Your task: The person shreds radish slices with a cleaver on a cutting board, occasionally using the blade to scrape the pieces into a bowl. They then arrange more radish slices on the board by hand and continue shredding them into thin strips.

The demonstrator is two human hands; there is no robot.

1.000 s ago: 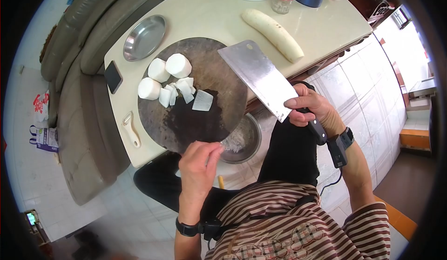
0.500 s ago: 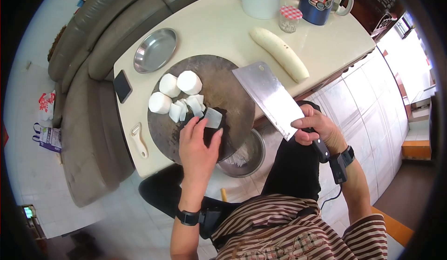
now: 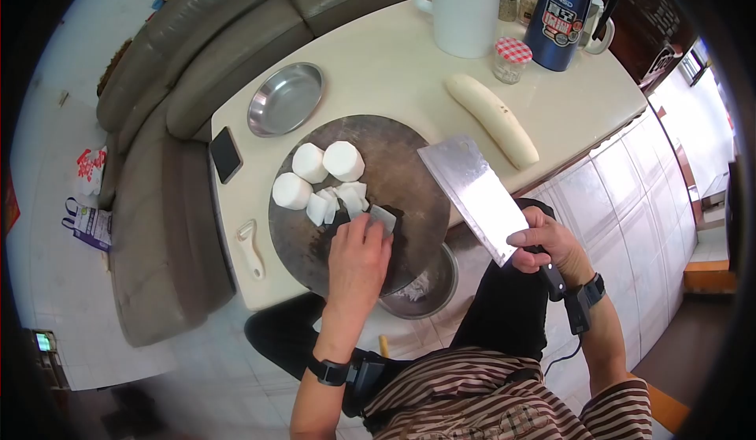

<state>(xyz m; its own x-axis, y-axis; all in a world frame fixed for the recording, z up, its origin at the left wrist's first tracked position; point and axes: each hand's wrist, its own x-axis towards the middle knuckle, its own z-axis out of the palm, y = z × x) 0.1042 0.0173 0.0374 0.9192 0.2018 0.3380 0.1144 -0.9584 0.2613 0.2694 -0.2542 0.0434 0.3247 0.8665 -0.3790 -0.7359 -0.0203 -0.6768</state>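
Note:
My right hand (image 3: pixel 543 241) grips a cleaver (image 3: pixel 476 196) by its dark handle, the broad blade tilted over the table edge right of the round chopping board (image 3: pixel 402 164). My left hand (image 3: pixel 358 255) is on the board with its fingers drawn together at a flat slice of white radish (image 3: pixel 383 219); the fingertips are partly hidden. Just beyond it lie several cut radish pieces (image 3: pixel 352 196). Three thick peeled radish chunks (image 3: pixel 344 161) stand farther back on the board, near its left side.
A long whole white radish (image 3: pixel 492 121) lies beyond the board. A metal dish (image 3: pixel 286 100), a phone (image 3: pixel 226 155) and a peeler (image 3: pixel 250 249) are at the left. A jug (image 3: pixel 466 14), jar (image 3: pixel 512 60) and blue flask (image 3: pixel 561 26) stand behind. Below the board is a metal bowl (image 3: pixel 429 294).
My left hand's fingers were spread beside the radish slice and have now closed in at it. My right hand still holds the cleaver in much the same pose. The whole view has shifted slightly.

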